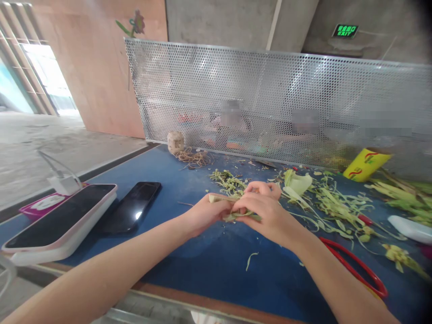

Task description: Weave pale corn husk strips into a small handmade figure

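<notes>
The husk (220,198) is right in front of you, over the bench (192,274), gripped between both your hands; call it the centre of your clock, twelve pointing away from you. Its long axis runs roughly nine to three, the right-hand end dipping a little toward four. Your left hand (214,211) is at nine, thumb and fingers pinching the pale end. Your right hand (265,202) is at three, fingers curled over the other part, though its knuckles hide how far the husk runs under them. Neither hand is nearer: both touch it, the fingertips almost meeting at the middle.

Just beyond, at twelve, you have a knobbly green heap (229,181). Near half past five lies a loose shred (249,261). Farther out, strips (334,204) spread toward three, a red loop (357,262) sits at four beside your right forearm, and a yellow tube (366,165) leans near two. Your phone (135,207) lies at nine, the twine (194,157) at eleven.
</notes>
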Tool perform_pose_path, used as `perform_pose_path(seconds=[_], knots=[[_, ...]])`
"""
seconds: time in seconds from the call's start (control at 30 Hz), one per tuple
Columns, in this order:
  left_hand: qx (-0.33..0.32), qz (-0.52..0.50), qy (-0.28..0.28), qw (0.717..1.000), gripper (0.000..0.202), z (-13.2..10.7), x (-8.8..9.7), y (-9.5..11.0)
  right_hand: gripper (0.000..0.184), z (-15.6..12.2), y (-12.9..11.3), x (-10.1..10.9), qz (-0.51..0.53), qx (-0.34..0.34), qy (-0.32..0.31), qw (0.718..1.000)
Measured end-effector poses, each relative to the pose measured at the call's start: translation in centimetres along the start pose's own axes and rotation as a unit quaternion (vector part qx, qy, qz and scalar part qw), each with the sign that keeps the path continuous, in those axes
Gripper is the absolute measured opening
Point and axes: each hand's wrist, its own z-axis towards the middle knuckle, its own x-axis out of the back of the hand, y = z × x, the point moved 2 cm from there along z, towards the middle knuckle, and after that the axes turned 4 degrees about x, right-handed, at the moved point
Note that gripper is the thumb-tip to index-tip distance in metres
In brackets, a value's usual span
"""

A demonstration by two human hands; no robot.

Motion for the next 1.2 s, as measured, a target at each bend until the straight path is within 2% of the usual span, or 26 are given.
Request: perform_pose_path(seconds=[0.03, 0.1, 0.17, 0.2, 0.23, 0.3, 0.37, 0.43, 0.5, 0.57, 0.67, 0.8, 1.03, 1.07, 1.1, 1.13, 1.2], knots=[[-0.005, -0.012, 0.005, 1.0, 0.008, 0.0, 0.1, 0.1, 0.019, 0.0, -0.2, 0.0, -0.012, -0.004, 0.017, 1.0], [-0.017, -0.04, 0.018, 0.999, 0.007, 0.1, 0.3, 0.3, 0.025, -0.1, -0.5, 0.2, -0.063, -0.017, 0.101, 0.993], [-0.029, -0.069, 0.029, 0.997, 0.012, 0.2, 0.4, 0.5, 0.017, -0.3, -0.9, 0.2, -0.092, -0.033, 0.206, 0.974], [-0.036, -0.084, 0.033, 0.995, 0.014, 0.2, 0.5, 0.6, 0.012, -0.4, -1.1, 0.1, -0.081, -0.048, 0.234, 0.968], [-0.043, -0.096, 0.034, 0.994, 0.014, 0.3, 0.6, 0.6, 0.016, -0.4, -1.1, -0.3, -0.055, -0.068, 0.239, 0.967], [-0.06, -0.107, 0.033, 0.992, 0.015, 0.3, 0.7, 0.7, 0.027, -0.2, -1.1, -1.4, 0.023, -0.138, 0.169, 0.976], [-0.073, -0.104, 0.031, 0.991, 0.016, 0.3, 0.7, 0.6, 0.034, 0.0, -0.9, -2.7, 0.102, -0.219, 0.085, 0.967], [-0.079, -0.088, 0.016, 0.993, 0.017, 0.2, 0.5, 0.6, 0.035, 0.3, -0.8, -3.5, 0.189, -0.27, 0.06, 0.942], [-0.083, -0.066, -0.012, 0.994, 0.019, 0.1, 0.3, 0.6, 0.032, 0.5, -0.7, -3.9, 0.265, -0.294, 0.057, 0.917], [-0.09, -0.048, -0.033, 0.994, 0.02, 0.0, 0.0, 0.5, 0.029, 0.5, -0.7, -4.0, 0.309, -0.298, 0.05, 0.902], [-0.094, -0.042, -0.023, 0.994, 0.021, 0.1, 0.1, 0.4, 0.025, 0.4, -0.9, -4.2, 0.326, -0.282, 0.019, 0.902], [-0.1, -0.069, 0.027, 0.992, 0.019, 0.2, 0.8, 0.6, 0.025, 0.0, -1.3, -4.7, 0.339, -0.256, -0.068, 0.903], [-0.081, -0.136, 0.061, 0.986, 0.024, 0.1, 1.1, 1.4, 0.025, -0.6, -1.4, -4.0, 0.343, -0.188, -0.236, 0.889], [-0.077, -0.136, 0.056, 0.986, 0.025, 0.1, 1.1, 1.4, 0.027, -0.5, -1.3, -3.6, 0.335, -0.188, -0.233, 0.893], [-0.072, -0.134, 0.05, 0.987, 0.026, 0.0, 1.0, 1.5, 0.03, -0.4, -1.1, -3.0, 0.318, -0.192, -0.203, 0.906], [-0.067, -0.132, 0.043, 0.988, 0.027, 0.0, 1.0, 1.5, 0.033, -0.3, -0.8, -2.3, 0.29, -0.199, -0.147, 0.924], [-0.065, -0.125, 0.031, 0.99, 0.027, 0.0, 0.9, 1.5, 0.039, -0.1, -0.3, -0.5, 0.197, -0.201, 0.031, 0.959]])
